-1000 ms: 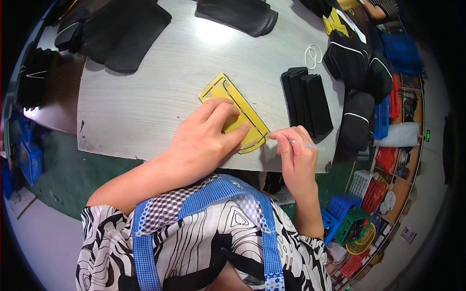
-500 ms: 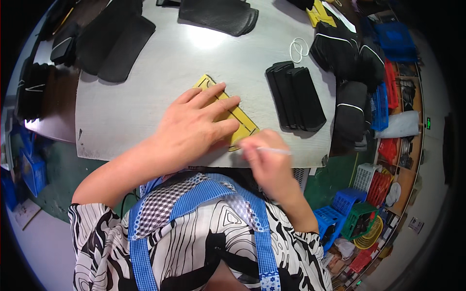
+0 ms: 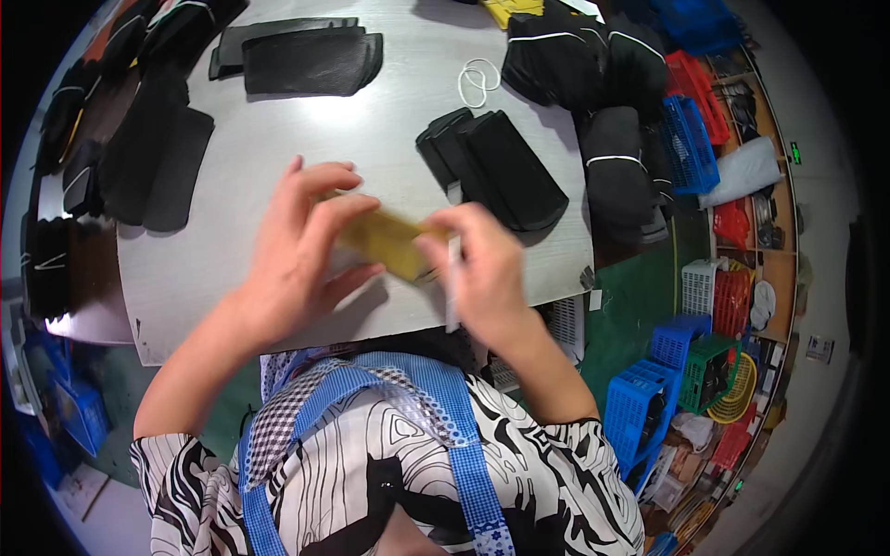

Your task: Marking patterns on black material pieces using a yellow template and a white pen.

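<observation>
A yellow flat template (image 3: 389, 245), blurred by motion, is tilted up off the table between my hands. My left hand (image 3: 292, 246) grips its left end, with the fingers over the top and the thumb below. In my right hand (image 3: 487, 269) is a thin whitish pen-like tool (image 3: 453, 292), standing almost upright against the fingers. The right fingertips also touch the template's right end. Just beyond the right hand lies a fanned stack of black pieces (image 3: 514, 176) with rounded ends.
A white elastic loop (image 3: 479, 83) lies beyond that stack. Black bundles tied with white bands (image 3: 556, 56) line the table's right side. More black pieces (image 3: 311, 63) lie at the far left, and others (image 3: 158, 167) along the left edge. Plastic crates (image 3: 640, 408) stand on the floor at right.
The template, which lay flat under my spread left hand, has been lifted and tilted. My right hand has moved up to its right end, with the tool turned upright. The whole view has shifted.
</observation>
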A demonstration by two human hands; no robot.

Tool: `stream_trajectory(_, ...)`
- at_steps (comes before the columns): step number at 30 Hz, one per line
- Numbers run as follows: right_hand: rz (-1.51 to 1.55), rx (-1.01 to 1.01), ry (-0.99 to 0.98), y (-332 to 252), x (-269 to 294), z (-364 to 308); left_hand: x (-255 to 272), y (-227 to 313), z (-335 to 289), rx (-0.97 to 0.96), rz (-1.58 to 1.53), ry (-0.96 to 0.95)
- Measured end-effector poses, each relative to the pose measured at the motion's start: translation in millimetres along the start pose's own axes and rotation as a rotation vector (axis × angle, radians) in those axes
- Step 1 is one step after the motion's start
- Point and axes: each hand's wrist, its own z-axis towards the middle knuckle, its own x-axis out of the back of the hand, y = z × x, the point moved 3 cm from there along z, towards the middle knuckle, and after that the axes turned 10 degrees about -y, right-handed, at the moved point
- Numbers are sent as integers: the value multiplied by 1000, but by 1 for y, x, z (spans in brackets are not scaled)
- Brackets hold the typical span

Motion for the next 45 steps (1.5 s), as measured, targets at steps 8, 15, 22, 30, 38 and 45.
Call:
stream_trajectory(8,-489,-26,274,78,85,10,-49,29,32,-68,28,-299)
stream_trajectory(15,-415,-160,217,73,83,20,-79,21,92,-200,-6,-236)
stream_trajectory(22,-281,-32,493,63,90,9,15,-82,33,404,410,41)
stream_trajectory(30,443,-268,75,28,55,6,5,5,-59,241,119,-272)
stream_trajectory(38,150,-157,-214,5,-6,9,-19,21,-40,202,-42,53)
stream_trajectory(45,-13,53,-95,-3,0,21,-23,21,-44,207,-36,25)
